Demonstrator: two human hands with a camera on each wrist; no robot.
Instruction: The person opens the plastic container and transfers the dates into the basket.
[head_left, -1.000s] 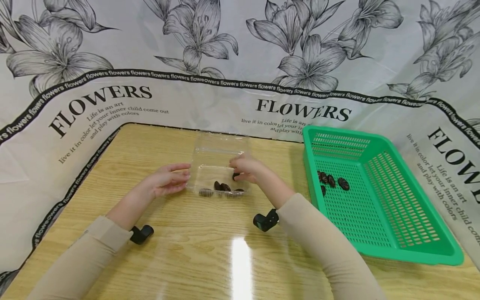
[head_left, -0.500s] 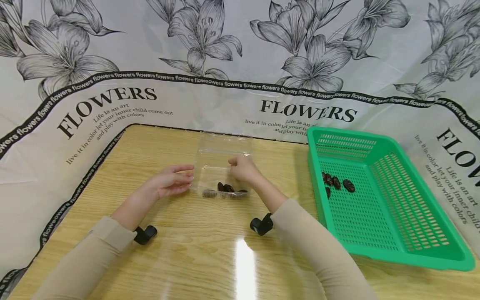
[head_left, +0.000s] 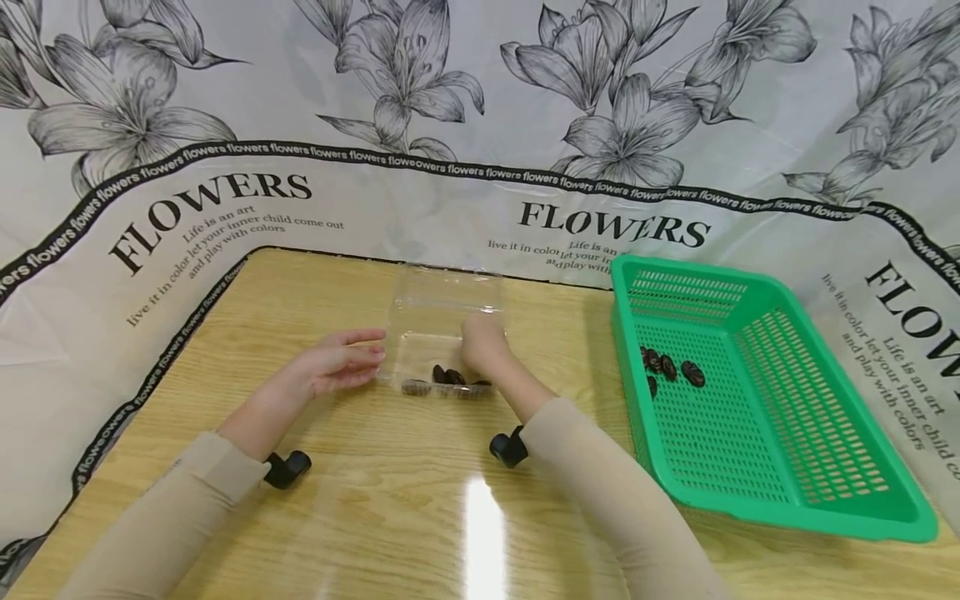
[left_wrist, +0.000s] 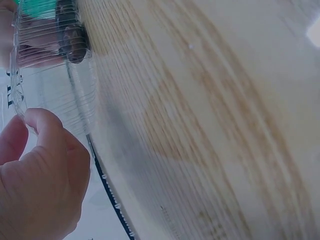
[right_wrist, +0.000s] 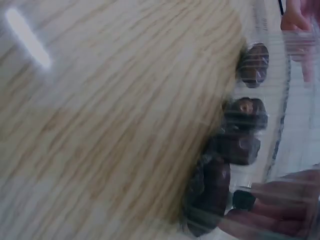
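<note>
A clear plastic box [head_left: 431, 337] stands with its lid folded back, dark brown wrinkled dates [head_left: 448, 377] gathered along its near wall. At its left edge, my left hand [head_left: 333, 367] pinches the rim between thumb and forefinger, as the left wrist view shows at the fingertips [left_wrist: 42, 120]. My right hand [head_left: 486, 346] reaches inside the box at the right, fingers mostly hidden in the head view. Through the plastic, the right wrist view shows the right fingers [right_wrist: 280, 200] bent around a small dark date [right_wrist: 243, 199], beside the row of dates [right_wrist: 212, 185].
A green plastic basket [head_left: 720, 442] stands to the right with several more dates [head_left: 660, 365] near its left wall. Black wrist cameras [head_left: 287, 469] hang below both wrists. A flower-printed cloth [head_left: 420, 200] rises behind the wooden table [head_left: 375, 500].
My right hand has turned and lowered into the box, its fingers and the date dropping out of sight in the head view. The left hand stays at the box's edge.
</note>
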